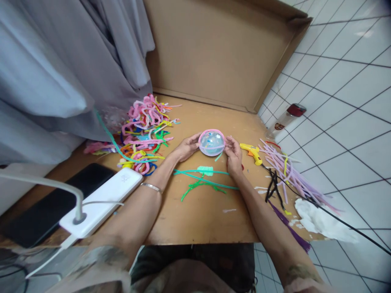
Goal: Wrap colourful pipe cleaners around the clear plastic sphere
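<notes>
Between my two hands is a round, clear plastic dome-like piece (pixel 211 141) with a pink fuzzy rim and a pale strip across it. My left hand (pixel 190 147) grips its left edge, fingers closed against it. On the opposite edge, my right hand (pixel 233 154) holds it with bent fingers. A short light-green end (pixel 218 157) sticks out below the piece. Nearer to me lie long teal pipe cleaners (pixel 195 176), a coiled mint-green bit (pixel 205 171) and a branching green pipe cleaner (pixel 201 184). Something red shows partly behind my right hand.
Tangled colourful pipe cleaners (pixel 146 116) are heaped at left, beside a white power bank (pixel 104 199) and a black phone (pixel 88 179). At right are a yellow glue gun (pixel 252 152) with a cord, lilac pipe cleaners (pixel 290 171) and a bottle (pixel 284 122). Cardboard (pixel 220 53) stands behind.
</notes>
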A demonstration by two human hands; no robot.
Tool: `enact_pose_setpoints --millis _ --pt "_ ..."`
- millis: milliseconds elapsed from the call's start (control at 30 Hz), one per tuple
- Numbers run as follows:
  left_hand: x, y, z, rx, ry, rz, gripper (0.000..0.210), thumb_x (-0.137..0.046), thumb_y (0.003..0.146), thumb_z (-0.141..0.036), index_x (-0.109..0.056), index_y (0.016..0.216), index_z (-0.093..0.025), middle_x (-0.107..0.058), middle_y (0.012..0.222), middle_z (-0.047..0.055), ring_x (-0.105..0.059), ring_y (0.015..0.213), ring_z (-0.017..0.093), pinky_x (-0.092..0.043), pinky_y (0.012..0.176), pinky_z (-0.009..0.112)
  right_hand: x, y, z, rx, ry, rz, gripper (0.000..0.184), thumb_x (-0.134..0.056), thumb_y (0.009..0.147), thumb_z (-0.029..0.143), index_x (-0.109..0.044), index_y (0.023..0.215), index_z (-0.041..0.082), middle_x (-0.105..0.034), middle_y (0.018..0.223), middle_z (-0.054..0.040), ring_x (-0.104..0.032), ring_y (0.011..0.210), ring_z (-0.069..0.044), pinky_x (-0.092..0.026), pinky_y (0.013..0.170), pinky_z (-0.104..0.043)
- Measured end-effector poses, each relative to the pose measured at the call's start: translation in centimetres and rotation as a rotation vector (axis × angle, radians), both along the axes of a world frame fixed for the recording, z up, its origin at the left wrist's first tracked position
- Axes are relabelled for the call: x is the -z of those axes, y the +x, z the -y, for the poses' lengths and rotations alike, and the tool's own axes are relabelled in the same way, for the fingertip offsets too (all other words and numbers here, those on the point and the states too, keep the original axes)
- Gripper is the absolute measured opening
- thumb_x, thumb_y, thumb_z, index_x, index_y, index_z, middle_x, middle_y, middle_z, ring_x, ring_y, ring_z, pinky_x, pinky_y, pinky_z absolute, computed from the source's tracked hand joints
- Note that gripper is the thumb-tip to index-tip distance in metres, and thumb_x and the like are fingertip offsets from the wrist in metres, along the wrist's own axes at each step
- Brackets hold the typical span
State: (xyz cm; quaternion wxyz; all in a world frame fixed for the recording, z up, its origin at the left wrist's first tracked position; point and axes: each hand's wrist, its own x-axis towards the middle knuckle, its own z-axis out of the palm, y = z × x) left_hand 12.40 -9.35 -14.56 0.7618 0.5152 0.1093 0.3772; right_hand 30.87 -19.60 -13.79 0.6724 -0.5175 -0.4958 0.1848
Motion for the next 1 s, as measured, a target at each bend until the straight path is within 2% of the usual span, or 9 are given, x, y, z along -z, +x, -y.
enact_pose_setpoints --millis 233,333,500,700,1000 --pt "0.2 -0.3 -0.2 0.018 0.026 -0.018 0.087 -0.089 0.061 -0.038 -0.057 0.141 -0.023 -0.056 0.147 0.014 -0.047 0.139 0.035 -0.035 0.118 0.048 0.5 -1.0 0.4 -0.007 -0.004 0.049 0.04 -0.065 0.079 0.033 -0.055 0.117 0.026 -0.059 0.126 -0.0091 -0.059 0.114 -0.024 -0.053 0.098 -0.044" --pt "0.3 -0.3 -0.3 0.005 0.018 -0.028 0.087 -0.089 0.06 -0.037 -0.057 0.14 -0.024 -0.055 0.148 0.013 -0.047 0.139 0.035 -0.036 0.117 0.048 0.7 -1.3 0.5 -0.011 0.01 0.044 0.037 -0.065 0.078 0.029 -0.053 0.113 0.026 -0.057 0.121 -0.0082 -0.059 0.115 -0.023 -0.053 0.098 -0.044" --pt "0.7 -0.5 -0.7 -0.039 -0.006 -0.046 0.086 -0.089 0.061 -0.034 -0.056 0.141 -0.026 -0.048 0.154 0.011 -0.041 0.143 0.033 -0.035 0.118 0.047 1.5 -0.9 0.0 0.063 0.0 0.053 0.028 -0.061 0.077 0.028 -0.051 0.103 0.025 -0.056 0.112 -0.006 -0.06 0.107 -0.02 -0.055 0.096 -0.041" --pt "0.9 -0.5 -1.0 -0.048 0.007 -0.061 0.085 -0.087 0.064 -0.033 -0.054 0.142 -0.027 -0.045 0.156 0.011 -0.041 0.143 0.032 -0.036 0.117 0.048 1.4 -0.8 -0.1 0.095 -0.004 0.078 0.027 -0.058 0.08 0.025 -0.053 0.106 0.025 -0.056 0.111 -0.0069 -0.062 0.104 -0.02 -0.058 0.09 -0.039" --pt "0.3 -0.3 -0.4 -0.031 0.057 -0.065 0.08 -0.085 0.069 -0.04 -0.055 0.142 -0.027 -0.049 0.153 0.01 -0.043 0.141 0.032 -0.035 0.118 0.05 1.3 -0.3 0.0 0.084 0.003 0.21 0.024 -0.058 0.086 0.034 -0.056 0.109 0.025 -0.055 0.114 -0.0086 -0.063 0.106 -0.022 -0.057 0.093 -0.043"
